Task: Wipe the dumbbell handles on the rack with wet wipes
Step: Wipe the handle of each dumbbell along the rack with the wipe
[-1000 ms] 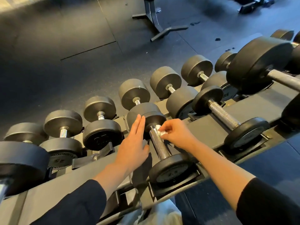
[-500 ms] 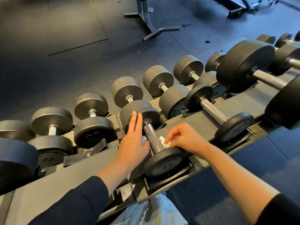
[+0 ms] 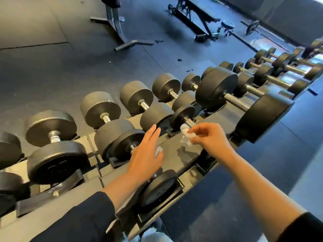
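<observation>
Running across the view, the rack (image 3: 176, 159) carries rows of dumbbells. Over one small dumbbell (image 3: 153, 187) lies the left hand (image 3: 146, 158), fingers straight. Right hand (image 3: 208, 137) fingers pinch a crumpled wet wipe (image 3: 186, 136) touching the next handle (image 3: 189, 121).

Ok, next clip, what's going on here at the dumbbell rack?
A person is wiping dumbbell handles on a gym rack. The right hand pinches a crumpled white wet wipe and holds it right at the knurled handle of a small dumbbell on the upper tier. The left hand, fingers straight, lies over the handle of the neighbouring small dumbbell, with a bit of white showing at its palm. Whether the wipe touches the handle yet is unclear.
</observation>
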Demonstrator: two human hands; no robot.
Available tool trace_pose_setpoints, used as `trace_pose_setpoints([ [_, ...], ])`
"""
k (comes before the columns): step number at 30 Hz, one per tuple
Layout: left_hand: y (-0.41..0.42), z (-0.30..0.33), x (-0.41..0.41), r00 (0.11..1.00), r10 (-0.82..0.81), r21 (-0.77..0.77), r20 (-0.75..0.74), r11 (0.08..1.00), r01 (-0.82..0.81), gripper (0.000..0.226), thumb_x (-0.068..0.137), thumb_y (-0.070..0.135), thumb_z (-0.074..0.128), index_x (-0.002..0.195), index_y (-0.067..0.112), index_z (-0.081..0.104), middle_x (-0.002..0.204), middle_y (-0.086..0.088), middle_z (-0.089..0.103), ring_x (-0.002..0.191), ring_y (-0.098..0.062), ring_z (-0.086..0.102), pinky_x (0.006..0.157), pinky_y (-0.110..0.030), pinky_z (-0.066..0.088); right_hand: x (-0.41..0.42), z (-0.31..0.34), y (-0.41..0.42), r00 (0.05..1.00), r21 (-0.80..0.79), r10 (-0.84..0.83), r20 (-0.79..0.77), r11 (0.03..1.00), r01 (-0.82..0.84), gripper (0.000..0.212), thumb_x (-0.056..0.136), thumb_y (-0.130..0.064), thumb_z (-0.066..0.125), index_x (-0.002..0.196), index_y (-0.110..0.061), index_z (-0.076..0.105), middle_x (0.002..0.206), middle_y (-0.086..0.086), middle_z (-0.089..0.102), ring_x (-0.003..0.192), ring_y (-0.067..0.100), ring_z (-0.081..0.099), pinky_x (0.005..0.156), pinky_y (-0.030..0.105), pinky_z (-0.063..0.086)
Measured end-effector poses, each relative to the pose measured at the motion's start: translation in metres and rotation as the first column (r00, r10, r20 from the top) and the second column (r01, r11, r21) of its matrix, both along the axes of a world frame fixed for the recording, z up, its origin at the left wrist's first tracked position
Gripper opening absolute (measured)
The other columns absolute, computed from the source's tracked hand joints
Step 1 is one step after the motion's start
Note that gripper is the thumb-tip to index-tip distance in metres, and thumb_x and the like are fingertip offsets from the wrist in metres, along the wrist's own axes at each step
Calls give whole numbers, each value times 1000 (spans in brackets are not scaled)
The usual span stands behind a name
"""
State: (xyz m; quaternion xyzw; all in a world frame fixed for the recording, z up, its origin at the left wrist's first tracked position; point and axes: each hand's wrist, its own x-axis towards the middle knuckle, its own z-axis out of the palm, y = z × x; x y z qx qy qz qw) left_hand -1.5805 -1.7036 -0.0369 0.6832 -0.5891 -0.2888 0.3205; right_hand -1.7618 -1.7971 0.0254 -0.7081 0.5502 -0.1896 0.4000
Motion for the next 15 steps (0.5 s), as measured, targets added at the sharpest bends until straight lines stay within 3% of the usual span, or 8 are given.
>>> trace_pose_setpoints([
  [7,-33,-7,-9,1000,-21,38,-7,999,21,69,94,20,52,152,25,15,159,9,7,144,-8,16,106,-16,12,-10,4,-53,980,-177,41,-196,981,-77,22,85,-10,66,103,-23,69,109,-3,62,96,8,57,75,13,44],
  [9,-48,-7,-14,1000,-16,59,6,998,16,71,93,18,54,152,23,14,159,7,7,144,-10,16,106,-17,12,-10,-1,-71,960,-176,108,-260,972,-157,25,85,-7,64,104,-23,69,112,-3,61,99,9,56,79,16,45],
  [12,-76,-9,-25,999,10,95,35,995,-13,72,92,18,54,152,21,15,160,6,8,145,-13,16,111,-21,16,-6,-13,-99,884,-93,279,-376,937,-336,31,86,-5,62,108,-26,67,122,-1,58,111,15,53,97,30,46],
  [15,-101,-13,-40,998,59,139,30,988,-63,73,91,18,54,152,20,15,160,4,9,145,-14,15,116,-29,19,1,-25,-121,720,-14,485,-496,825,-565,40,85,-4,59,118,-26,63,127,0,56,119,19,50,103,33,40],
])
